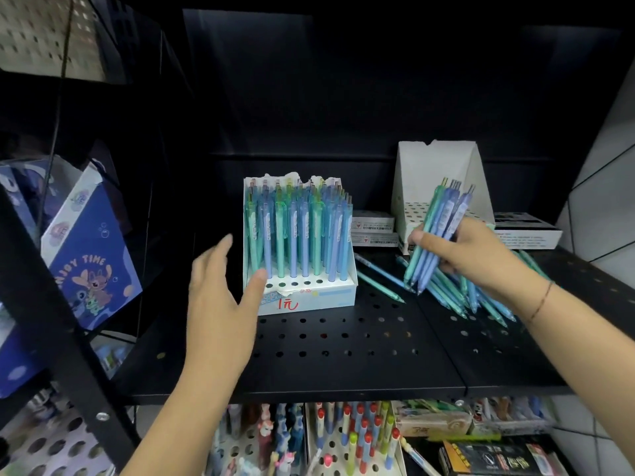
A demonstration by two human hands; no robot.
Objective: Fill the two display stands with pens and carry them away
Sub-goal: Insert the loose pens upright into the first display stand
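Head camera looks down, close over shelf (343, 338).

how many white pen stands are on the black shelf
2. The nearly full stand sits mid-shelf by the left hand. The empty-looking stand sits back right, partly hidden behind the pen bundle in the right hand.

A black perforated metal shelf (378, 369) lies beneath the left hand (220, 304) and right hand (470, 255), its dark back panel (343, 97) beyond them. White wall tiles (611, 207) rise farther right.
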